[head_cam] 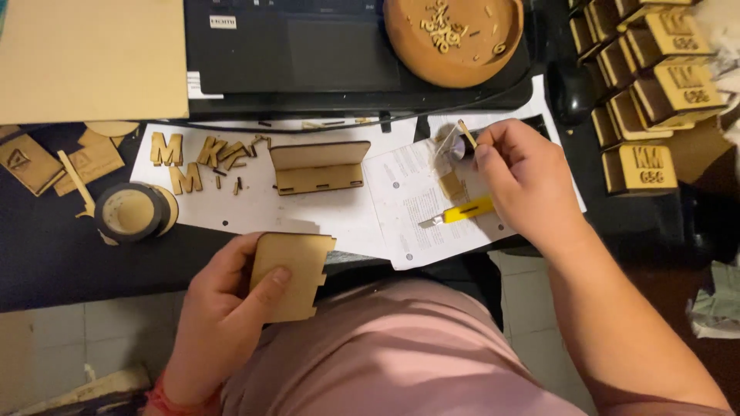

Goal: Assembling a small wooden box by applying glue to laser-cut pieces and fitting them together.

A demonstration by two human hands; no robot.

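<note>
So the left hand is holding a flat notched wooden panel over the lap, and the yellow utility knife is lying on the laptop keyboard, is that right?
Not quite. The left hand does hold the flat notched wooden panel over the lap, but the yellow utility knife lies on the printed paper sheet on the desk, just below the right hand, not on the laptop. The head view shows it.

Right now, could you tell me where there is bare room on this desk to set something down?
Bare white paper lies below the folded wooden stand, right of the tape roll. Dark desk lies free below that roll, beside the left hand holding a wooden panel. It is crowded around the right hand, the yellow knife and the stacked wooden boxes.
</note>
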